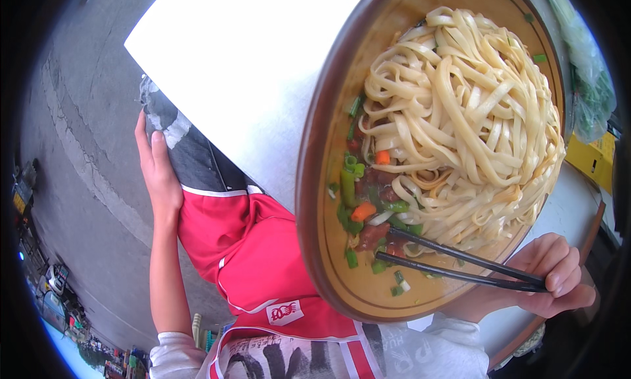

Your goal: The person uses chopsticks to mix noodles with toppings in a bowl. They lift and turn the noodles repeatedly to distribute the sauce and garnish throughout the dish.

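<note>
A large brown bowl (335, 275) fills the right half of the view. A heap of wide wheat noodles (473, 132) lies in it. Beside the noodles, towards me, are chopped green scallions (352, 167), bits of carrot (364, 211) and reddish-brown chunks, perhaps meat (373, 236). My right hand (552, 275), at the bowl's right side, grips a pair of black chopsticks (463, 273). Their tips are slightly apart among the chunks and scallions. My left hand (160, 167) rests on my knee in dark, patched trousers (192, 157), holding nothing, thumb apart from the fingers.
A white tabletop (236, 83) lies under and beyond the bowl. A clear plastic bag of greens (589, 83) and a yellow box (594, 157) sit at the right. I wear a red apron (266, 251). Grey pavement (93, 108) stretches left, with parked vehicles (56, 290) farther off.
</note>
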`<state>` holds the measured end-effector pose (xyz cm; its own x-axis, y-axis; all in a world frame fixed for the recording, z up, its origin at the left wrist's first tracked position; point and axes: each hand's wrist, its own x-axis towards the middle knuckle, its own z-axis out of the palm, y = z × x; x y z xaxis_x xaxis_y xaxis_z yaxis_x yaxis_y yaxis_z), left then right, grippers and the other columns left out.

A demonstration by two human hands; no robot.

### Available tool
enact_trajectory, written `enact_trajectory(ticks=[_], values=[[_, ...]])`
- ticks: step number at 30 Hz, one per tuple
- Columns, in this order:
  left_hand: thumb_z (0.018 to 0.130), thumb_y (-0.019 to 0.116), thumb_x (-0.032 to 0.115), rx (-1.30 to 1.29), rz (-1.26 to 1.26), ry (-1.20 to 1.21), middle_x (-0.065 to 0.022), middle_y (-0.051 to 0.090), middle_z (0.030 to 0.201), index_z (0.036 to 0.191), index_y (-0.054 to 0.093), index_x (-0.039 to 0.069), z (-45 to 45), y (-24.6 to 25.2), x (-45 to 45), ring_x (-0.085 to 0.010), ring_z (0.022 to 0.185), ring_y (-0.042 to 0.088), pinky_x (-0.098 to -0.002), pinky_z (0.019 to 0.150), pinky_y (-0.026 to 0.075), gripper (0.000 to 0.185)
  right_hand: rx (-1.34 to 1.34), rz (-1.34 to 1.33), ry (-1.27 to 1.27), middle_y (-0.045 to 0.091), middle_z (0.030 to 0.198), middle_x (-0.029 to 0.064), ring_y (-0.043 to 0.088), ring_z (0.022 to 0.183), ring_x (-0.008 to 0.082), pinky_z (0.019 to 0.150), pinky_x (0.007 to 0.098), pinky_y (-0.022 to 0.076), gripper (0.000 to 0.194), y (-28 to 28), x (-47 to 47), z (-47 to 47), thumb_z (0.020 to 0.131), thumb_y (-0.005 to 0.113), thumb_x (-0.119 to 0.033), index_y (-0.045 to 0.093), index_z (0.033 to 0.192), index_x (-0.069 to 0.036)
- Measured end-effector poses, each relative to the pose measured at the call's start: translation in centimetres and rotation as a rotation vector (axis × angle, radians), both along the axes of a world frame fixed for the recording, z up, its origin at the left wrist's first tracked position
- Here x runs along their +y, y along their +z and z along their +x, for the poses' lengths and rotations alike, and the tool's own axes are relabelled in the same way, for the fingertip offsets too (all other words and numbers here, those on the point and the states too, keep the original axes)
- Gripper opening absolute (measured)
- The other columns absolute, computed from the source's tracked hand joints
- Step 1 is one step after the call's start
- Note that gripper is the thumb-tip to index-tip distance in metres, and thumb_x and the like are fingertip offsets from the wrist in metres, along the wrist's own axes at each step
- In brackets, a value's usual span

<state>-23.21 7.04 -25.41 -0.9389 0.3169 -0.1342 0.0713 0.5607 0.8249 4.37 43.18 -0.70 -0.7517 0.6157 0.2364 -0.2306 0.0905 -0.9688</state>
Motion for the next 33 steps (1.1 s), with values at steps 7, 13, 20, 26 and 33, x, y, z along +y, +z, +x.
enact_trajectory(ticks=[7,13,20,26,33], values=[[0.110,0.037,0.047,-0.006,0.019,-0.014,-0.0214,0.046,0.156,0.157,0.038,0.000,0.0,0.0,-0.3,-0.0329,0.145,0.044,-0.0398,0.121,0.028,0.066,0.008,-0.036,0.057,0.072,0.090,0.0115,0.058,0.061,0.0141,0.053,0.0271,0.0493,0.061,-0.7,-0.1,0.5,0.111,0.045,-0.048,0.077,0.085,-0.003],[0.111,0.037,0.044,0.014,-0.015,0.002,-0.0212,0.046,0.156,0.157,0.038,-0.001,0.9,0.5,-0.4,-0.0323,0.145,0.043,-0.0393,0.121,0.028,0.065,-0.011,-0.084,0.109,0.068,0.091,0.0114,0.053,0.058,0.0164,0.053,0.0290,0.0508,0.063,-1.4,-0.4,0.0,0.113,0.032,-0.050,0.068,0.088,-0.005],[0.111,0.037,0.043,-0.026,-0.015,0.041,-0.0215,0.045,0.157,0.157,0.037,-0.002,1.1,0.9,-0.7,-0.0322,0.145,0.042,-0.0395,0.121,0.028,0.065,0.046,-0.056,-0.121,0.057,0.077,0.0088,0.046,0.052,0.0122,0.045,0.0226,0.0422,0.054,-2.1,-1.3,-0.1,0.116,0.029,-0.040,0.051,0.075,-0.011],[0.109,0.035,0.051,-0.140,-0.076,0.127,-0.0206,0.041,0.160,0.159,0.035,0.002,1.4,1.1,-0.7,-0.0331,0.147,0.040,-0.0420,0.122,0.027,0.070,0.138,-0.409,-0.345,0.052,0.068,0.0071,0.035,0.040,0.0121,0.038,0.0220,0.0307,0.056,-2.1,-1.6,-0.6,0.117,0.025,-0.038,0.045,0.073,-0.010],[0.109,0.036,0.052,-0.151,0.003,0.146,-0.0206,0.040,0.161,0.160,0.034,0.002,1.4,0.4,-1.4,-0.0323,0.149,0.037,-0.0433,0.124,0.024,0.072,0.291,-0.930,-0.125,0.059,0.069,0.0150,0.045,0.040,0.0225,0.033,0.0310,0.0346,0.075,-1.1,-3.1,-0.3,0.113,0.021,-0.056,0.053,0.071,-0.002]])
